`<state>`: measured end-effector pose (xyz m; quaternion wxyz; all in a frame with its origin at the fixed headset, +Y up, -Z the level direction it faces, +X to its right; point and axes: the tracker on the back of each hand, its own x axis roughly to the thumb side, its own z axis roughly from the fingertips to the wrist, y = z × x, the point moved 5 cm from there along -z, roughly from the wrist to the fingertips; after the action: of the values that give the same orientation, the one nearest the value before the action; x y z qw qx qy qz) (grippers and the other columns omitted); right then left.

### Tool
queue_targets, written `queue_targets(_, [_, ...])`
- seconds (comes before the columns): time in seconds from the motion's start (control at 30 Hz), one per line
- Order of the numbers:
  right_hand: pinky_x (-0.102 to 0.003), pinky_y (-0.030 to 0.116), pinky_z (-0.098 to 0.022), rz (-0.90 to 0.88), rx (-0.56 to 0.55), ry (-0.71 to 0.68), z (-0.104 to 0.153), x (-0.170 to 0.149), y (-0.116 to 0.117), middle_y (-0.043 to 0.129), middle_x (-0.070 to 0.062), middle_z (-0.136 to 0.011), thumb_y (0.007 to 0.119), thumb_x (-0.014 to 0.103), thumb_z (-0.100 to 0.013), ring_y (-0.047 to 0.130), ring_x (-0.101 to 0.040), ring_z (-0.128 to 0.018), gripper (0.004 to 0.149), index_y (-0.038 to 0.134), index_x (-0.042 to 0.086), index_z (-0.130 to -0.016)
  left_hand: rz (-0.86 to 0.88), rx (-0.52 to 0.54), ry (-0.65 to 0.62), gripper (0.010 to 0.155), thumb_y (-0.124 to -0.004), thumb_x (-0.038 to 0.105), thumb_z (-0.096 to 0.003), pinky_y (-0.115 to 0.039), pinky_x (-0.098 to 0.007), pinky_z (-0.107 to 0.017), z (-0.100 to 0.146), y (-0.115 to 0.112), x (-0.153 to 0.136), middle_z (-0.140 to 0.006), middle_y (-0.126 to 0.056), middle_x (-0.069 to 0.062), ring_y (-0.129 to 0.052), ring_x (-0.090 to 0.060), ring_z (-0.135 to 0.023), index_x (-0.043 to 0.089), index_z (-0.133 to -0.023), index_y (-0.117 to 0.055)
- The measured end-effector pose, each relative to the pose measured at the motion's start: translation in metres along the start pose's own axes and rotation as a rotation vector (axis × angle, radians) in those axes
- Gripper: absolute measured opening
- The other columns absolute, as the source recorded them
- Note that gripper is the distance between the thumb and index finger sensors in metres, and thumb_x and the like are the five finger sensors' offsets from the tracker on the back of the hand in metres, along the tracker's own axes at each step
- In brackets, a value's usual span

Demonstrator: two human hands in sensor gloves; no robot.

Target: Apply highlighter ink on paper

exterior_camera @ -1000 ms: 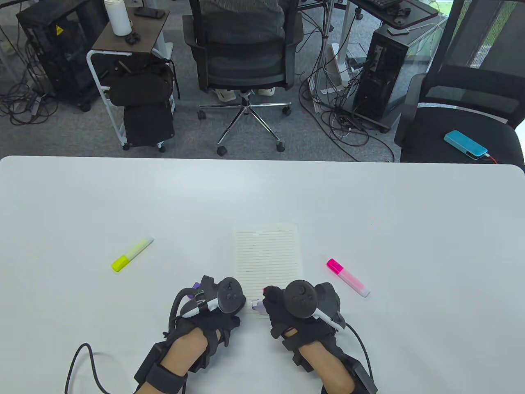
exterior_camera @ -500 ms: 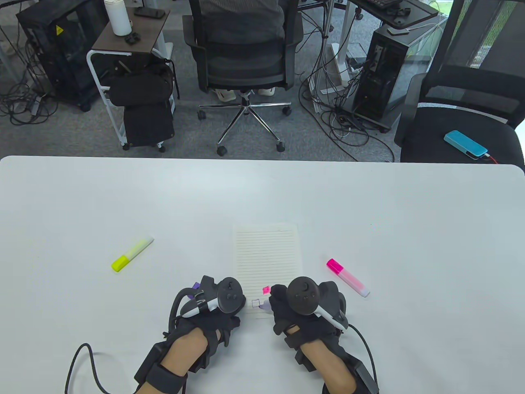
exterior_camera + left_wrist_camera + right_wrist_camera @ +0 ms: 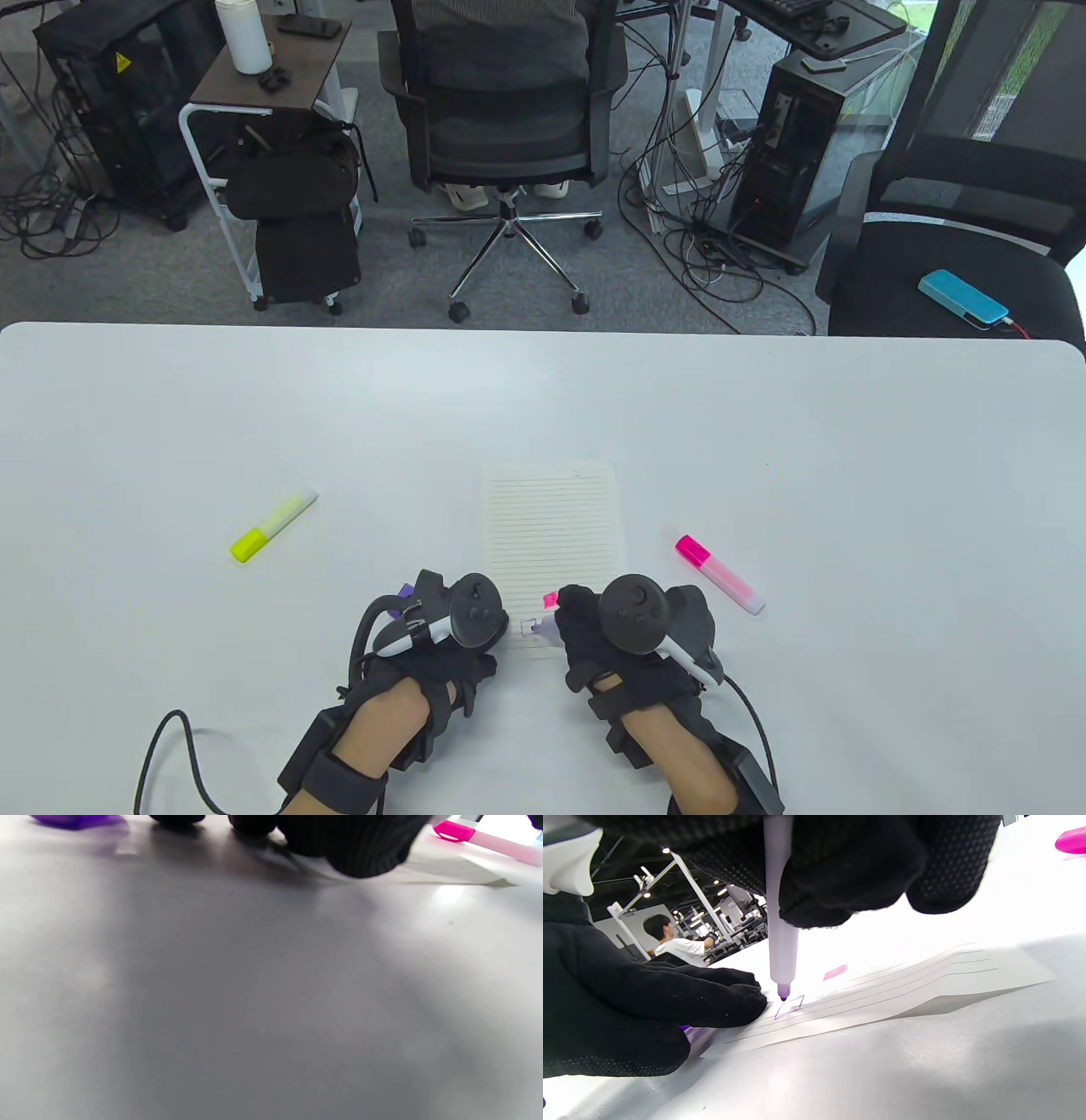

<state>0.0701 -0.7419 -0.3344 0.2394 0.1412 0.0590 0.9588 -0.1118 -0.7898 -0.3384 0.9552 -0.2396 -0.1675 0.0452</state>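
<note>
Right hand point(image 3: 624, 645) pinches purple highlighter point(image 3: 780, 938) mid-barrel, near upright, tip on paper point(image 3: 551, 543) at near edge. Left hand point(image 3: 433, 632) fingers pin sheet flat. Pen light, stiff; paper thin, slides on worktop point(image 3: 848, 475).

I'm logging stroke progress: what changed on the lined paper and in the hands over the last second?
The right hand, gripping the purple highlighter, shifted slightly right, uncovering a pink patch and a purple outlined square on the lined paper sheet. The left hand stayed pressing the paper's edge; the yellow highlighter and pink highlighter did not move.
</note>
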Motion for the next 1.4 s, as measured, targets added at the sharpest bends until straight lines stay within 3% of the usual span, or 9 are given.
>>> queue_targets(0.23, [-0.054, 0.078, -0.054, 0.031, 0.016, -0.006, -0.003, 0.001, 0.012, 0.095, -0.012, -0.066, 0.076, 0.035, -0.063, 0.094, -0.027, -0.035, 0.039, 0.076, 0.017, -0.097, 0.0, -0.001, -0.001, 0.064, -0.075, 0.046, -0.0435, -0.038, -0.066, -0.073, 0.0, 0.0, 0.0, -0.115, -0.041, 0.004, -0.046, -0.045, -0.104, 0.033, -0.103, -0.057])
queue_targets(0.73, [-0.054, 0.079, -0.052, 0.079, -0.018, 0.062, -0.002, -0.002, 0.004, 0.096, -0.013, -0.064, 0.076, 0.034, -0.063, 0.094, -0.027, -0.033, 0.039, 0.078, 0.014, -0.095, 0.004, -0.003, -0.003, 0.064, -0.075, 0.045, -0.0436, -0.038, -0.066, -0.073, 0.0, 0.0, 0.0, -0.115, -0.041, 0.003, -0.046, -0.045, -0.104, 0.032, -0.103, -0.057])
queue_targets(0.93, [-0.054, 0.078, -0.053, 0.013, 0.003, 0.043, -0.004, -0.002, 0.012, 0.095, -0.012, -0.065, 0.076, 0.035, -0.063, 0.095, -0.026, -0.034, 0.039, 0.076, 0.014, -0.096, 0.002, -0.004, -0.003, 0.064, -0.075, 0.046, -0.0436, -0.038, -0.066, -0.073, 0.0, 0.0, 0.0, -0.115, -0.041, 0.003, -0.046, -0.045, -0.104, 0.032, -0.103, -0.057])
queue_targets(1.4, [-0.054, 0.079, -0.052, 0.046, 0.014, 0.075, -0.004, -0.002, 0.009, 0.096, -0.012, -0.063, 0.076, 0.035, -0.063, 0.094, -0.026, -0.032, 0.039, 0.077, 0.014, -0.095, 0.004, -0.005, -0.003, 0.064, -0.075, 0.046, -0.0435, -0.038, -0.066, -0.073, 0.0, 0.0, 0.0, -0.115, -0.041, 0.003, -0.045, -0.045, -0.104, 0.033, -0.103, -0.057])
